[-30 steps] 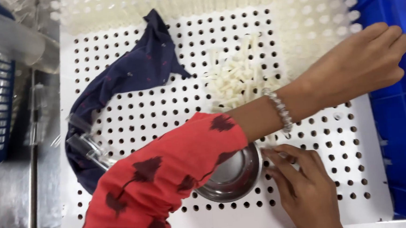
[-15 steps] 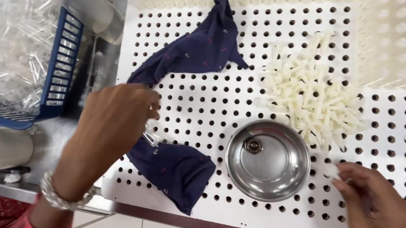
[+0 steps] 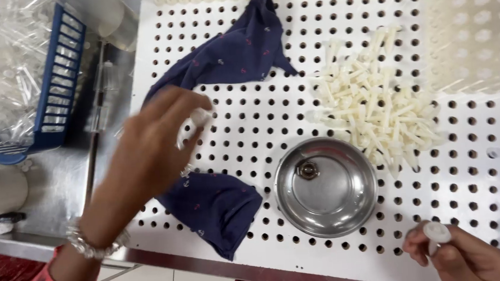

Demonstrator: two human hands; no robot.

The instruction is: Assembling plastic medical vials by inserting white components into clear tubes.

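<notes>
- Two hands in view over a white perforated plastic board (image 3: pixel 271 107) on a steel worktop (image 3: pixel 51 193).
- Left hand (image 3: pixel 147 155): blurred, fingers curled closed around a small white plastic piece (image 3: pixel 194 122), above the dark blue patterned cloth (image 3: pixel 216 67); a beaded bracelet (image 3: pixel 91 244) sits on the wrist.
- Right hand (image 3: pixel 462 255): at the lower right edge, fingertips pinched shut on a small white plastic cap (image 3: pixel 436 234).
- Round shallow steel bowl (image 3: pixel 325 186): stands on the board between the hands, with one small metal fitting (image 3: pixel 308 169) inside it.
- Heap of white plastic stems (image 3: pixel 375 107): loose on the board, just beyond the bowl and touching its far rim.
- Blue plastic crate (image 3: pixel 55 83) of clear tubes: left of the board, well apart from the heap.
- Risks, as judged: the left hand's piece could slip and drop through a hole or into the cloth folds, since the grip looks light; a sweeping sleeve could scatter the heap; the cloth could snag under the wrist and drag the bowl.
</notes>
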